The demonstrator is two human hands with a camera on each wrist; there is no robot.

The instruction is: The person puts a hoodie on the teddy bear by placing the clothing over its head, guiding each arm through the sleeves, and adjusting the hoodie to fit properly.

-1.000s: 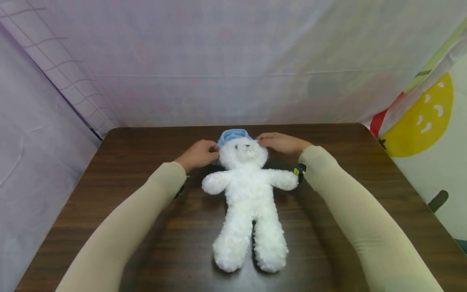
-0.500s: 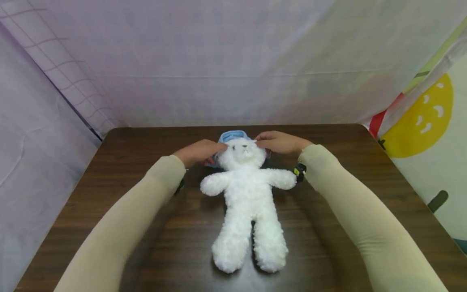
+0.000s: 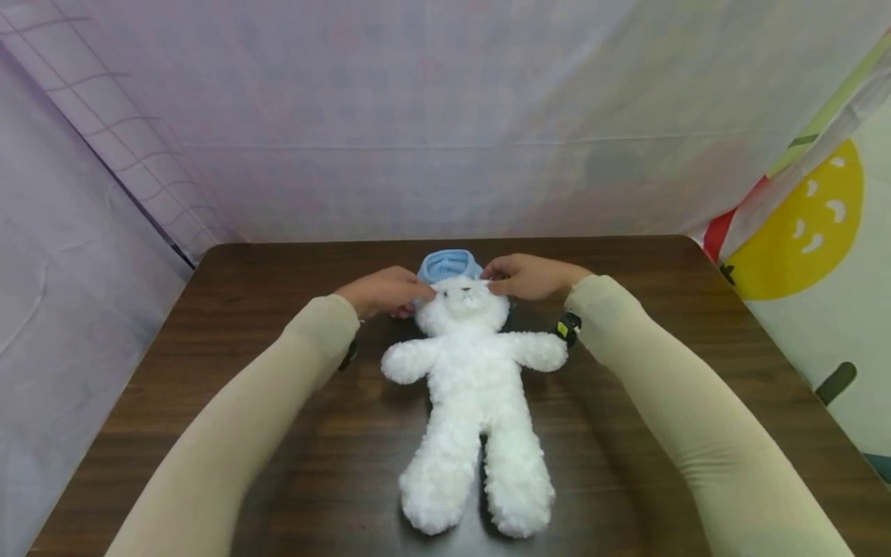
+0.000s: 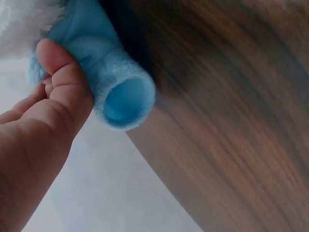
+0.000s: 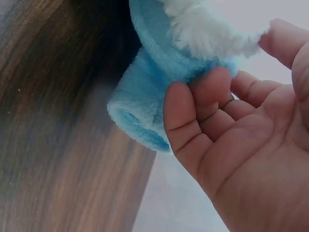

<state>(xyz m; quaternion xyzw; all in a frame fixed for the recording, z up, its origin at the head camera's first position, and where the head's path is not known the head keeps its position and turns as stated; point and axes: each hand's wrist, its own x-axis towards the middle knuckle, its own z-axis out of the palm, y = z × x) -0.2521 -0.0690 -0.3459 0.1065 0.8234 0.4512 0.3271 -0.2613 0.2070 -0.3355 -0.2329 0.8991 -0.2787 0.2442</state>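
Observation:
A white fluffy teddy bear (image 3: pixel 476 379) lies on its back on the table, arms spread, head away from me. Behind and above its head is a light blue plush doll's top (image 3: pixel 448 264); an open sleeve (image 4: pixel 128 101) shows in the left wrist view and another sleeve (image 5: pixel 140 118) in the right wrist view. My left hand (image 3: pixel 386 292) pinches the blue top beside the bear's head, thumb over fingers. On the other side my right hand (image 3: pixel 532 276) holds the top's edge with curled fingers, its thumb touching white fur. The cloth under the head is hidden.
The dark wooden table (image 3: pixel 278 449) ends at a rounded far edge just beyond the blue top. A pale curtain (image 3: pixel 418 155) hangs behind it, and a patterned cloth with a yellow shape (image 3: pixel 807 224) hangs at the right.
The left hand has moved right onto the side of the bear's head. The bear has slid slightly towards me, and more of the blue top shows above its head.

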